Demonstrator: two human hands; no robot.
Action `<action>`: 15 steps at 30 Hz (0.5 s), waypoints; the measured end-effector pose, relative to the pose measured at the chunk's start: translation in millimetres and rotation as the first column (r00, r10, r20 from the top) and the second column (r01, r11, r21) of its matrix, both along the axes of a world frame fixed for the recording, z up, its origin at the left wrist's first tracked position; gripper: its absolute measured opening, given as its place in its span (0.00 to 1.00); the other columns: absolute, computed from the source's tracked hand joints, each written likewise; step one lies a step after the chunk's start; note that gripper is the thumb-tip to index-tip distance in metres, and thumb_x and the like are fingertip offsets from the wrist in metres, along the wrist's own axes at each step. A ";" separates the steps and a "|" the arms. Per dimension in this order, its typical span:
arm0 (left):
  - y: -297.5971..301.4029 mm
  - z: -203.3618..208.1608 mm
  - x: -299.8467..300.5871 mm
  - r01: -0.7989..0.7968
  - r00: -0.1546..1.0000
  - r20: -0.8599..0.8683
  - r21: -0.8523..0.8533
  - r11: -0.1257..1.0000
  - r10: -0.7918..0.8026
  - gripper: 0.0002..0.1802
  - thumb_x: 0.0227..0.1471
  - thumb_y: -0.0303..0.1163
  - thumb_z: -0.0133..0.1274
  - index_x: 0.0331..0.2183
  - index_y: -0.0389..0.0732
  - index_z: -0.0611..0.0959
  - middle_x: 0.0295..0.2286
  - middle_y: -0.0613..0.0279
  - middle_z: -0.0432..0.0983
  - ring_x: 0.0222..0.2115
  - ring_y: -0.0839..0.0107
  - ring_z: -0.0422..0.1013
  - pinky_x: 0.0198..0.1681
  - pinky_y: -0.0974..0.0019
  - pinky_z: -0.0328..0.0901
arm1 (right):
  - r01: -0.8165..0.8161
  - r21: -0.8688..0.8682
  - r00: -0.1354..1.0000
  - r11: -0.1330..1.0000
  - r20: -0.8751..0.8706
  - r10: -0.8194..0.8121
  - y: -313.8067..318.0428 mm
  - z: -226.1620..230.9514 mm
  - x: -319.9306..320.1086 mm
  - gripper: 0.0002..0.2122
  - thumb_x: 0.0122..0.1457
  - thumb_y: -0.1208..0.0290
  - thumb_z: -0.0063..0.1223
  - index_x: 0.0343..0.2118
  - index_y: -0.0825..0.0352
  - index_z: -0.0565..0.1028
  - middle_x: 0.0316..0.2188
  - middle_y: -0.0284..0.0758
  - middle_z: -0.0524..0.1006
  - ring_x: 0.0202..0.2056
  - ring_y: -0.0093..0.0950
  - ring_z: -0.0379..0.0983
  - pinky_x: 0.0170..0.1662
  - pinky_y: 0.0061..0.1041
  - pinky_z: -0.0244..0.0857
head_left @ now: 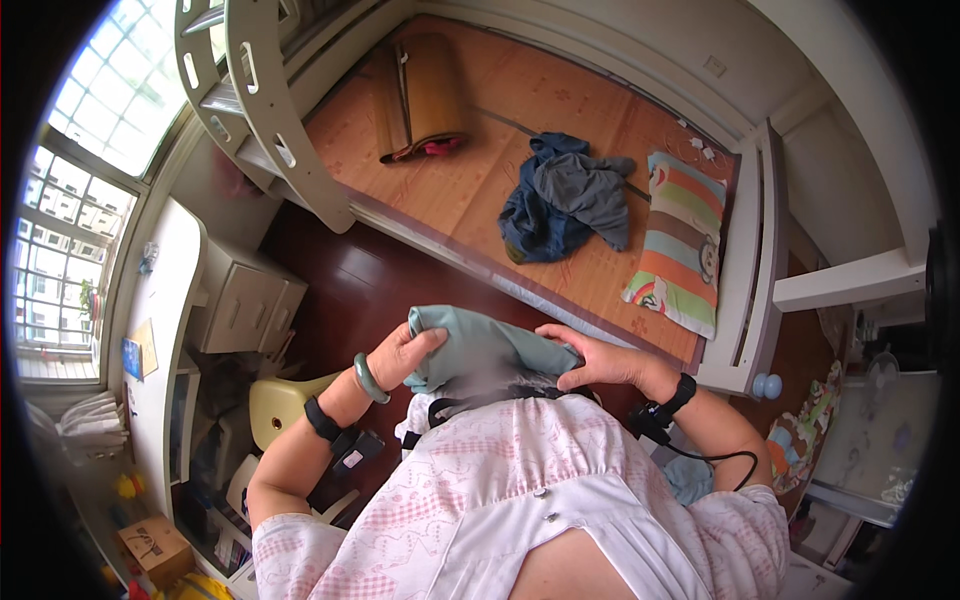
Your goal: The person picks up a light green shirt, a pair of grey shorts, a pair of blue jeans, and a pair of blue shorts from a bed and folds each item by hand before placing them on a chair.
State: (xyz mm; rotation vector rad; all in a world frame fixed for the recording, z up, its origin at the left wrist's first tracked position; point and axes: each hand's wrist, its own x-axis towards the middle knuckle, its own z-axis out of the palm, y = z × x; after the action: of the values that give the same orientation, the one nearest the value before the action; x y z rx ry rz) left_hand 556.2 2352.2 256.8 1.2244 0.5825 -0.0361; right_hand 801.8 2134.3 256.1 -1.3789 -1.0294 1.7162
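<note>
Grasping the teal cloth (485, 340) at its two sides, the left hand (403, 352) and the right hand (600, 362) hold it near the frame's centre. Folding seems the present step; the next move probably needs matched edges. Above, crumpled clothes (575, 195) lie on the bed (430, 200).

We see daylight entering through the window (80, 215) at the left, its upper panes washed out nearly white. We catch its soft glare on the dark floor (345, 265); the right edge is dimmer. A hazy smear blurs the lower cloth (470, 335), and straight edges bend toward the black rim.
</note>
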 end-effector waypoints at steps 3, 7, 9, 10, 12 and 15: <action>13.5 21.7 7.4 -0.089 0.992 0.059 -0.328 0.940 0.114 0.18 0.56 0.38 0.40 0.43 0.35 0.73 0.37 0.59 0.74 0.36 0.70 0.71 0.42 0.66 0.66 | 0.121 0.125 0.992 0.985 -0.045 -0.116 10.9 1.9 7.5 0.36 0.46 0.68 0.62 0.57 0.65 0.55 0.49 0.36 0.64 0.50 0.24 0.60 0.54 0.24 0.55; 20.8 58.6 13.9 -0.126 0.973 0.104 -0.514 0.849 0.207 0.25 0.56 0.44 0.39 0.49 0.36 0.68 0.45 0.53 0.70 0.44 0.61 0.69 0.50 0.59 0.62 | 0.287 0.213 0.941 0.934 -0.246 -0.233 21.9 10.0 9.3 0.33 0.47 0.71 0.61 0.56 0.67 0.57 0.49 0.35 0.66 0.52 0.23 0.59 0.55 0.26 0.54; 21.9 72.3 16.3 -0.128 0.955 0.142 -0.597 0.792 0.262 0.26 0.56 0.45 0.39 0.49 0.37 0.68 0.45 0.54 0.71 0.45 0.62 0.69 0.50 0.59 0.63 | 0.253 0.225 0.951 0.941 -0.236 -0.199 29.8 15.8 7.0 0.32 0.47 0.73 0.60 0.55 0.68 0.57 0.50 0.34 0.66 0.52 0.24 0.59 0.55 0.26 0.54; 25.0 74.8 17.0 -0.122 0.950 0.157 -0.608 0.785 0.269 0.26 0.56 0.45 0.39 0.50 0.38 0.69 0.45 0.54 0.71 0.45 0.61 0.69 0.49 0.59 0.63 | 0.215 0.233 0.960 0.948 -0.230 -0.161 35.9 22.1 3.9 0.32 0.47 0.74 0.60 0.55 0.68 0.57 0.50 0.34 0.65 0.53 0.24 0.59 0.56 0.27 0.54; 31.1 80.1 17.2 -0.048 0.933 0.233 -0.675 0.736 0.275 0.25 0.56 0.46 0.39 0.49 0.38 0.69 0.45 0.54 0.71 0.44 0.61 0.70 0.49 0.58 0.63 | 0.192 0.231 0.978 0.954 -0.123 -0.167 47.5 56.4 -4.3 0.32 0.47 0.75 0.59 0.55 0.68 0.57 0.51 0.34 0.65 0.53 0.25 0.59 0.55 0.27 0.55; 30.5 93.4 22.1 -0.051 0.903 0.269 -0.707 0.705 0.335 0.24 0.57 0.44 0.39 0.48 0.38 0.70 0.44 0.55 0.72 0.42 0.61 0.71 0.48 0.58 0.64 | 0.205 0.398 0.966 0.894 0.063 -0.249 56.6 61.8 -6.8 0.31 0.48 0.76 0.59 0.55 0.68 0.58 0.50 0.33 0.66 0.52 0.25 0.61 0.54 0.26 0.56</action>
State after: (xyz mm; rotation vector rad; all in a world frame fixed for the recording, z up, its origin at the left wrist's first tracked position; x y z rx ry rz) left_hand 578.3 2382.7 350.2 0.4021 0.2991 0.1570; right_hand 795.0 2190.9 317.9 -1.2862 -1.1478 1.1954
